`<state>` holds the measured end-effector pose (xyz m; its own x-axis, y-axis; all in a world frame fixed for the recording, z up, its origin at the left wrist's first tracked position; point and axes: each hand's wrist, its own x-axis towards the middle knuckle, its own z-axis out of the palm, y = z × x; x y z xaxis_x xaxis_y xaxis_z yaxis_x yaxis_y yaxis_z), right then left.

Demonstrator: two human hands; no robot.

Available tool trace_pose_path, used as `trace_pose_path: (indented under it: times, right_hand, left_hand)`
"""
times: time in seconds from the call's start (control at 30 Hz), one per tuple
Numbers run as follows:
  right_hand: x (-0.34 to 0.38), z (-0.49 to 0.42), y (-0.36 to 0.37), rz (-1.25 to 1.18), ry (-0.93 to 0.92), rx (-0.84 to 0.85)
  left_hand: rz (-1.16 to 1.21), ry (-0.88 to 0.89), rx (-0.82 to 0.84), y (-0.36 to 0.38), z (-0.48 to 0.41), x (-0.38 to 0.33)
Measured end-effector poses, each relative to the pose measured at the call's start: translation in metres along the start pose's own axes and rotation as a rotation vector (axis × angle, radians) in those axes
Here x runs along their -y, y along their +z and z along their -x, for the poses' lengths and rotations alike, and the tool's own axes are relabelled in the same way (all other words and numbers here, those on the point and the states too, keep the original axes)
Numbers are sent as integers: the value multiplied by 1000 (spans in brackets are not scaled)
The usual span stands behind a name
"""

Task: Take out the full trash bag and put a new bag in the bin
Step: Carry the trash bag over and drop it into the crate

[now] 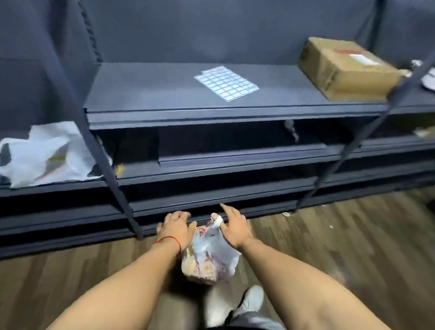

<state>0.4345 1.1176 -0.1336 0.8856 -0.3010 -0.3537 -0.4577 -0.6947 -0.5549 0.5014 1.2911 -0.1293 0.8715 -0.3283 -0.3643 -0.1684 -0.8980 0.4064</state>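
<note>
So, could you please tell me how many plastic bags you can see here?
2. A full bag hangs between both hands above the floor, and an empty white bag lies on the left shelf. Others may be hidden on the dark lower shelves.

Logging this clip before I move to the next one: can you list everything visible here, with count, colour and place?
Full trash bag: 1, clear white plastic with reddish and yellow contents, between the hands above the wooden floor.
Empty plastic bag: 1, white, lying on the left shelf.
Cardboard box: 1, brown with a white label, right end of the upper shelf.
Sticker sheet: 1, white-blue grid, middle of the upper shelf.
Shelving unit: 1, dark grey, across the back.
Floor: brown wood planks, a few small scraps near the shelving.
Bin: none in view.
Shoe: 1, white, bottom centre.
Left hand: 1, red string on the wrist, at the bag's top.
Right hand: 1, bag handle looped over the thumb.
</note>
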Motion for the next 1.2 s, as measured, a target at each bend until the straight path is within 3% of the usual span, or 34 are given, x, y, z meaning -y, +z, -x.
trace_pose_path:
  times: [0.27,0.6,0.93,1.2]
  right_hand:
    - [-113,42,-93,-162,317,-290]
    - [-256,93,-190,-258,575,-513]
    - [-391,120,-276,-414,742,-659]
    - [-468,128,-326,-446,839,-713]
  left_hand:
    - [-146,418,159,37,-36,-161]
    - [-343,748,282,109,-46,-373]
    - [-474,963,362,197,-52,-554]
    - [-505,1047,430,249,-49,-651]
